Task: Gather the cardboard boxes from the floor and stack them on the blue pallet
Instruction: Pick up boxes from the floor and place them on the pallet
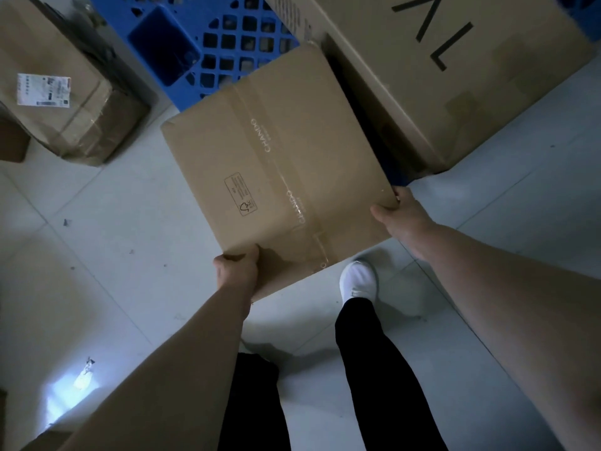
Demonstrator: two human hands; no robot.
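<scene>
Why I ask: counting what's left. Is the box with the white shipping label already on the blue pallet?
No, the labelled box stands on the floor beside the blue pallet.

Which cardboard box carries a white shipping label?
The box at upper left, on the floor beside the blue pallet. The CHANDO box has only printed tape and a stamp; the large box at upper right has big black letters.
</scene>
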